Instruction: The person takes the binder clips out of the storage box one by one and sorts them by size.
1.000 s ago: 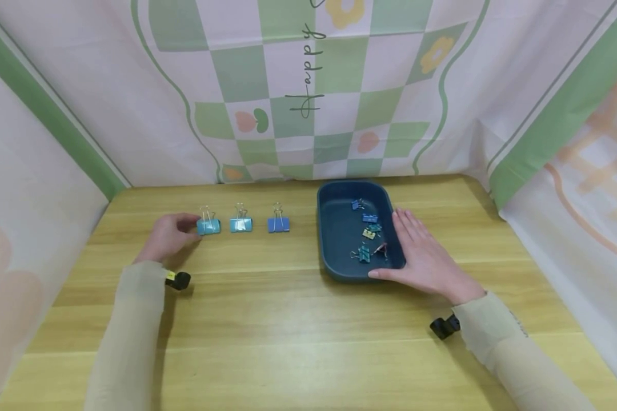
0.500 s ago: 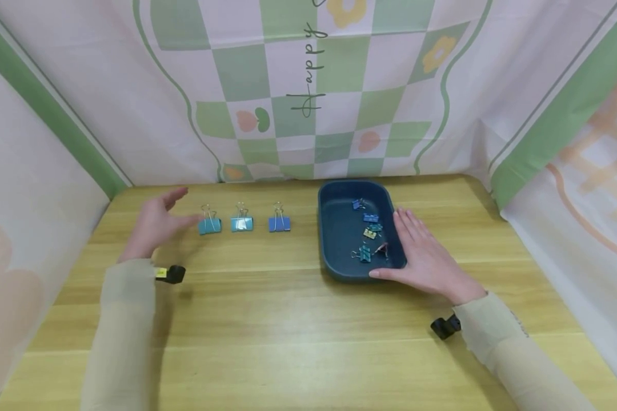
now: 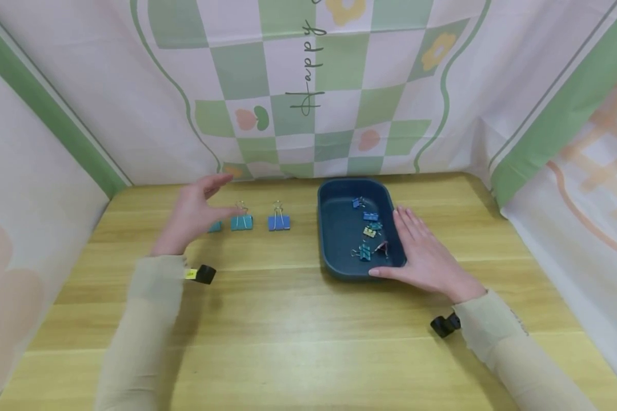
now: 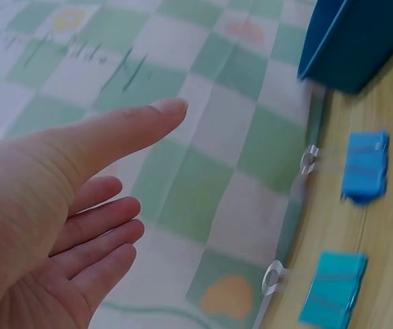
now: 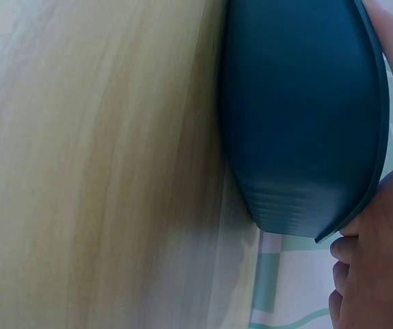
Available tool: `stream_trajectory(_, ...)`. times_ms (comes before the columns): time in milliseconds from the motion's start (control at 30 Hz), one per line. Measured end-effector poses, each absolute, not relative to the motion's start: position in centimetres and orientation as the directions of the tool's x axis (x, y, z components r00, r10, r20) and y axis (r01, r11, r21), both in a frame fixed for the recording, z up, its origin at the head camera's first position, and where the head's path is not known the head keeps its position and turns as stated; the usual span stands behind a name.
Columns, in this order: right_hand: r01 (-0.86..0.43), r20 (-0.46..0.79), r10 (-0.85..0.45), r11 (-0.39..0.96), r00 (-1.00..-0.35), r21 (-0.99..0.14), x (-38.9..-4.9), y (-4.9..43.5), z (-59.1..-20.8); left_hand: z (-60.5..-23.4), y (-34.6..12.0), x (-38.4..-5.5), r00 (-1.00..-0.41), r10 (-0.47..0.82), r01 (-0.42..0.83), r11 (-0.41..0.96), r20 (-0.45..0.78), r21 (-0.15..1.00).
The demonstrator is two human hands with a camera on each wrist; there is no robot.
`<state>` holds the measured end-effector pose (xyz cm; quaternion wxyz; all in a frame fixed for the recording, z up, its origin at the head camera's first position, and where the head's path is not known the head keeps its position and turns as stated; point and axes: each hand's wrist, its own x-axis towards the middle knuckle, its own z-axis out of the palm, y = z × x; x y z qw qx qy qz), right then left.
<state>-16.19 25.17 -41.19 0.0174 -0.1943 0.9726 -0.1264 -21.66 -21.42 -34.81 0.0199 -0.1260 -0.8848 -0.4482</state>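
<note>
From where I stand, the left hand [image 3: 192, 214] hangs at the left of the frame, thumb and fingers spread well apart with nothing between them. Beneath and beside it on the desk [image 3: 267, 319] is a row of larger binder clips: a teal one [image 3: 215, 226] mostly hidden by the hand, a second teal one [image 3: 241, 222] near the thumb tip, and a blue one [image 3: 279, 222] towards the middle of the frame.

Right of centre sits the dark blue tray [image 3: 334, 251], with small clips [image 3: 364, 252] scattered down its right half. The right hand [image 3: 427, 262] lies flat along its right wall, fingers straight, thumb at the lower rim; it steadies the tray, I'd say, rather than gripping it.

My worry is that thumb: dropped carelessly, it could catch the wire handles and knock the second teal clip askew. The hand also blocks the leftmost clip, so a nudge there might go unnoticed. And if the right hand pushed too hard, the tray could slide leftwards towards the blue clip.
</note>
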Motion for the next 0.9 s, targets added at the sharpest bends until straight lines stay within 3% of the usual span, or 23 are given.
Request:
stream_trajectory(367,-0.382,0.029,-0.387,0.89,-0.922,-0.249,-16.3,25.2,-41.3,-35.4,-16.0,-21.6,-0.923,0.327,0.359,0.548,0.202,0.755)
stream_trajectory(567,-0.379,0.026,-0.386,0.891,-0.922,-0.25,-16.3,25.2,-41.3,-36.6,-12.4,-21.6,-0.88,0.428,0.409,0.466,0.205,0.784)
stream_trajectory(900,-0.373,0.018,-0.38,0.895,-0.925,-0.246,-16.3,25.2,-41.4,-38.6,-5.9,-20.4,-0.84,0.521,0.406,0.42,0.15,0.812)
